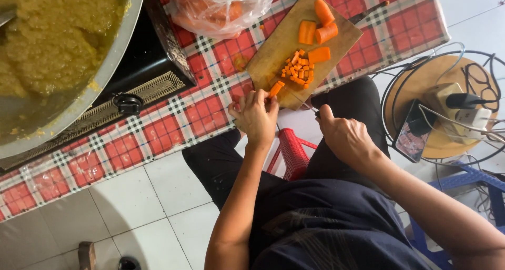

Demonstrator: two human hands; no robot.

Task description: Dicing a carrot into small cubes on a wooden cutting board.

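Carrot chunks (pixel 317 32) crowding board's (pixel 273 54) far end

Light: I see even, soft daylight, bright throughout. Shadows: faint, just below my fingers (pixel 256 97). Glare: mild on the plastic bag (pixel 221 7) above them. Edges: wide-angle bending. Focus: mostly sharp.

Orange carrot strip (pixel 275 88) on wooden board (pixel 273 52)

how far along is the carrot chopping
Partly done, it seems: a pile of diced carrot sits on the board. In hand: the left hand pins a carrot strip at the board's edge, the right hand grips the knife. Left: four large chunks, plus more carrots in the bag.
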